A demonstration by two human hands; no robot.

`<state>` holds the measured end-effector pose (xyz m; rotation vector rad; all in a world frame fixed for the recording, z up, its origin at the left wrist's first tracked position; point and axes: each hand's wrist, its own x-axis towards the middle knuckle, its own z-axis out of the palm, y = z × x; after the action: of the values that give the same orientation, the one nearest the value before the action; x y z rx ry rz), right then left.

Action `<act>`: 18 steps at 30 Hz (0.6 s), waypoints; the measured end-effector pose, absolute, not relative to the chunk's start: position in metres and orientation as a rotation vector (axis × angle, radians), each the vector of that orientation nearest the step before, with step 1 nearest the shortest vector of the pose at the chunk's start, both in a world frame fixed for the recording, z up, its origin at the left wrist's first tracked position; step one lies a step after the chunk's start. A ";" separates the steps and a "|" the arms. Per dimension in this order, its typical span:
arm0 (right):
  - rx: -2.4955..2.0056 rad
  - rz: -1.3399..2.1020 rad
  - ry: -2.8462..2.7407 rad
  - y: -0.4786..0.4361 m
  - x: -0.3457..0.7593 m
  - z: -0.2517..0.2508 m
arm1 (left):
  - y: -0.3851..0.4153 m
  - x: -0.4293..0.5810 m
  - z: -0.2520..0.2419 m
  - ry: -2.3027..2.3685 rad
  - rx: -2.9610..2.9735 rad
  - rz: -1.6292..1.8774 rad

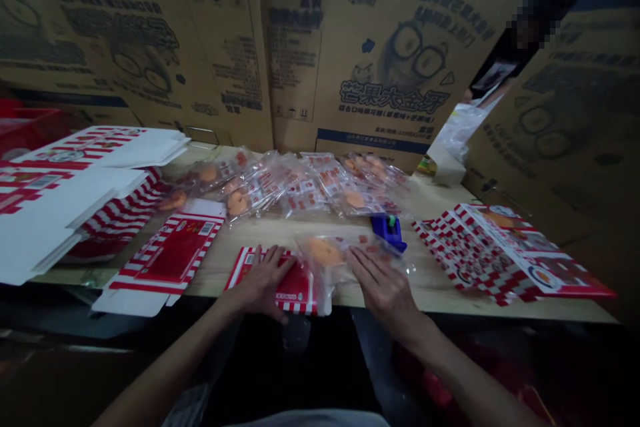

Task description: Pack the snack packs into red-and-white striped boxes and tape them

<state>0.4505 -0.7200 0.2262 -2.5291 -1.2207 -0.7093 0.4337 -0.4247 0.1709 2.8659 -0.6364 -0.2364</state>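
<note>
- Head view: at seven o'clock from centre, the red carton [303, 278], probably light and stiff, is covered by the left hand [264, 282], fingers spread.
- At five o'clock, the clear packet [327, 253] is touched by the right hand [384, 288], fingers together; whether pinched cannot be told. Softness and fragility are suggested; its edge should be taken.

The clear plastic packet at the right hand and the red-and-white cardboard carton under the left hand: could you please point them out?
Clear plastic packet [327, 251], head view: picture-left half of its film.
Red-and-white cardboard carton [301, 280], head view: its exposed red face.
</note>
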 end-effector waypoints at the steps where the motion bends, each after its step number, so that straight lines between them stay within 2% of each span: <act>1: -2.559 -0.691 -1.196 -0.725 0.437 0.217 | -0.422 0.432 0.170 -0.627 2.865 -0.195; 9: -2.961 -0.346 -0.785 -0.728 0.414 0.140 | -0.414 0.409 0.172 -0.553 2.885 -0.155; 18: -2.576 -0.147 -0.827 -0.722 0.447 0.158 | -0.435 0.403 0.174 -0.407 2.982 -0.036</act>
<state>0.4471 -0.7219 0.1583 -2.5761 -0.8271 -0.1469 0.4027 -0.4346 0.1743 2.9821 -0.4068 -0.0359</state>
